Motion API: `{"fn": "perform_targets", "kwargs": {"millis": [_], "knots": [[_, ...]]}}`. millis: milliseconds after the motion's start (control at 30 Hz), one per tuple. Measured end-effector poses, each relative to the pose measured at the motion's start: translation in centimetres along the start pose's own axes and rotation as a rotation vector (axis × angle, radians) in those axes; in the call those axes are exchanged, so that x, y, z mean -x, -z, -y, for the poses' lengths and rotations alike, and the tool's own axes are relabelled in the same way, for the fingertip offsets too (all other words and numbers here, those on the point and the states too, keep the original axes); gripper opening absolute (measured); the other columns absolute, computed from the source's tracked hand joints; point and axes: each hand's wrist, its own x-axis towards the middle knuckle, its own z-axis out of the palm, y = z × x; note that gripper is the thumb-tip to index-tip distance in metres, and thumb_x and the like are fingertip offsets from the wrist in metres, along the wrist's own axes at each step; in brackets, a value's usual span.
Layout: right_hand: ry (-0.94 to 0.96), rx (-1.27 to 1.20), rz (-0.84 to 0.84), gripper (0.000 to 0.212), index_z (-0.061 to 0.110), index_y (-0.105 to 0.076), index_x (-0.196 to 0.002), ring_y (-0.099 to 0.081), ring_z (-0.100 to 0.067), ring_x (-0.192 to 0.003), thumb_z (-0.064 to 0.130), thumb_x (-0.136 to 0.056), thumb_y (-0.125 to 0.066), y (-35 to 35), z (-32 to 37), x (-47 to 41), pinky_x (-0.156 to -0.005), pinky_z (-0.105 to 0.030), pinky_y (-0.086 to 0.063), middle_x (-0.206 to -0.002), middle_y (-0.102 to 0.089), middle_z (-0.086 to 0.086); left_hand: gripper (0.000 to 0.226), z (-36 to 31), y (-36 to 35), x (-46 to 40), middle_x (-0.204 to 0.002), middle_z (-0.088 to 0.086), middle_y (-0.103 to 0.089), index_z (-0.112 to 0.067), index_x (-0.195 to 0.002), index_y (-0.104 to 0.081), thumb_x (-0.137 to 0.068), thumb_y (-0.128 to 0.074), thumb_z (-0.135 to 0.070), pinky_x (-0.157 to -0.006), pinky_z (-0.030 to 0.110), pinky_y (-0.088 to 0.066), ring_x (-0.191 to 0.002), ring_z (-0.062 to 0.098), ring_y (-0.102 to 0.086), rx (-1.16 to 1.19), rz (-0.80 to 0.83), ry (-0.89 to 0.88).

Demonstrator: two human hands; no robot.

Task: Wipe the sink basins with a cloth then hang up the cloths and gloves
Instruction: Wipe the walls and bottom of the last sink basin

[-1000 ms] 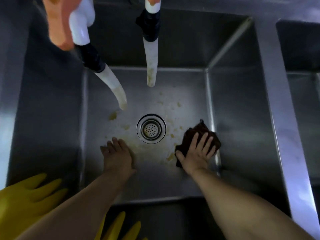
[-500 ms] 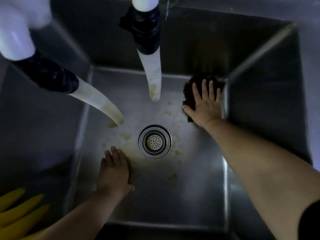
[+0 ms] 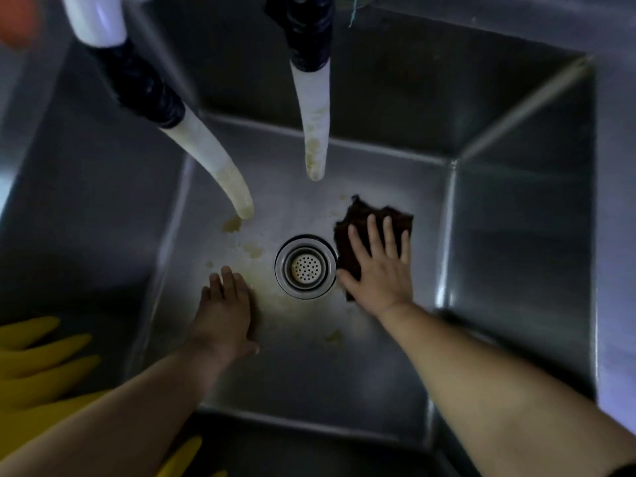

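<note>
Setting: dim stainless steel sink basin (image 3: 516, 235), seen from above, deep and square with shiny walls.
Drain: round metal strainer (image 3: 305, 266) in the middle of the basin floor.
Stains: yellowish smears (image 3: 253, 251) on the floor, mostly left of and below the drain.
Left hose: stained white tube (image 3: 213, 166) on a dark fitting, curving down from the upper left, its end just above a smear.
Middle hose: second white tube (image 3: 315, 125) hanging straight down behind the drain.
Cloth: dark brown cloth (image 3: 371, 222) lying flat on the basin floor, touching the right edge of the drain.
Right hand: right hand (image 3: 378, 270) flat on the cloth, fingers straight and spread, pressing it down.
Left hand: left hand (image 3: 223, 315) flat on the bare floor left of the drain, fingers straight and together, holding nothing.
Gloves: yellow rubber gloves (image 3: 38, 366) at the lower left, on the sink's near edge, partly behind the left forearm.
Top left corner: blurred orange shape (image 3: 15, 20); I cannot tell what it is.
</note>
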Motion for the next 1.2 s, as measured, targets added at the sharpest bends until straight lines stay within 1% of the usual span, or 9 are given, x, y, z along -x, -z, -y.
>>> {"fn": "perform_targets", "kwargs": {"millis": [133,200,300,433,500,633,867,1033,1200], "knots": [[0.025,-0.027,0.090,0.086,0.022,-0.022,-0.149,-0.007,-0.041,-0.143,0.067,-0.079,-0.043,-0.8,3.0,7.0,-0.113,-0.061,-0.005,-0.156,-0.018,-0.018,0.128,0.1,0.1,0.1,-0.152,0.032,0.008,0.009,-0.143,0.010,-0.070,-0.068,-0.061,-0.115,0.047,-0.015,-0.141,0.048,-0.002,0.041,0.000,-0.007],[0.034,-0.048,0.132,0.091,0.016,-0.036,-0.144,-0.022,-0.046,-0.138,0.066,-0.071,-0.057,-1.0,5.0,10.3,-0.109,-0.063,-0.013,-0.150,-0.029,-0.022,0.128,0.3,0.0,0.2,-0.152,0.032,0.010,0.009,-0.143,0.011,-0.070,-0.068,-0.060,-0.115,0.048,-0.014,-0.141,0.048,-0.001,0.062,-0.004,-0.011],[0.029,-0.031,0.208,0.101,0.014,-0.043,-0.140,-0.033,-0.048,-0.133,0.069,-0.057,-0.061,-1.4,7.2,13.0,-0.105,-0.064,-0.021,-0.145,-0.037,-0.024,0.129,0.4,-0.2,0.1,-0.152,0.032,0.009,0.009,-0.143,0.010,-0.069,-0.068,-0.062,-0.115,0.049,-0.014,-0.141,0.049,-0.001,0.070,-0.023,-0.022],[-0.047,-0.032,0.185,0.107,0.017,-0.023,-0.149,-0.003,-0.042,-0.142,0.077,-0.063,-0.049,-1.4,6.5,9.6,-0.112,-0.059,0.001,-0.156,-0.011,-0.020,0.130,0.5,-0.9,-0.3,-0.152,0.031,0.011,0.008,-0.143,0.012,-0.069,-0.068,-0.062,-0.115,0.049,-0.012,-0.141,0.048,0.000,0.085,-0.032,-0.013],[-0.092,-0.032,0.093,0.101,0.015,-0.025,-0.148,-0.007,-0.043,-0.143,0.074,-0.069,-0.047,-1.1,5.3,6.1,-0.112,-0.058,0.001,-0.155,-0.015,-0.021,0.130,0.6,-1.3,-0.5,-0.152,0.031,0.012,0.008,-0.143,0.013,-0.070,-0.068,-0.062,-0.116,0.048,-0.011,-0.141,0.048,0.001,0.097,-0.044,-0.011],[-0.157,-0.017,-0.006,0.090,0.016,-0.012,-0.151,0.006,-0.037,-0.144,0.071,-0.081,-0.026,0.1,2.7,-1.0,-0.114,-0.058,0.005,-0.157,-0.004,-0.018,0.132,0.7,-1.4,-0.8,-0.151,0.032,0.013,0.009,-0.142,0.015,-0.069,-0.067,-0.063,-0.115,0.050,-0.012,-0.140,0.050,0.001,0.081,-0.022,-0.020],[-0.094,0.020,-0.086,0.081,0.019,-0.008,-0.151,0.008,-0.031,-0.145,0.065,-0.086,-0.018,3.0,0.2,-12.4,-0.116,-0.054,0.003,-0.159,-0.001,-0.013,0.131,0.9,-1.3,-1.0,-0.150,0.033,0.018,0.009,-0.141,0.018,-0.070,-0.067,-0.062,-0.115,0.050,-0.010,-0.140,0.050,0.003,0.083,-0.017,-0.028],[-0.065,0.002,-0.107,0.076,0.020,-0.008,-0.151,0.010,-0.029,-0.145,0.061,-0.089,-0.023,2.9,1.8,-12.4,-0.116,-0.053,0.005,-0.159,-0.002,-0.011,0.128,0.8,-0.7,-0.6,-0.150,0.034,0.017,0.009,-0.141,0.017,-0.073,-0.066,-0.061,-0.115,0.051,-0.011,-0.140,0.050,0.001,0.063,-0.006,-0.028],[0.138,0.011,-0.130,0.074,0.025,-0.006,-0.151,0.004,-0.029,-0.146,0.060,-0.087,-0.017,1.9,7.9,-10.3,-0.116,-0.052,0.006,-0.159,-0.006,-0.008,0.128,0.4,-0.2,-0.3,-0.150,0.033,0.016,0.008,-0.142,0.015,-0.072,-0.067,-0.060,-0.116,0.050,-0.011,-0.140,0.050,0.002,0.042,0.024,-0.015]]}}
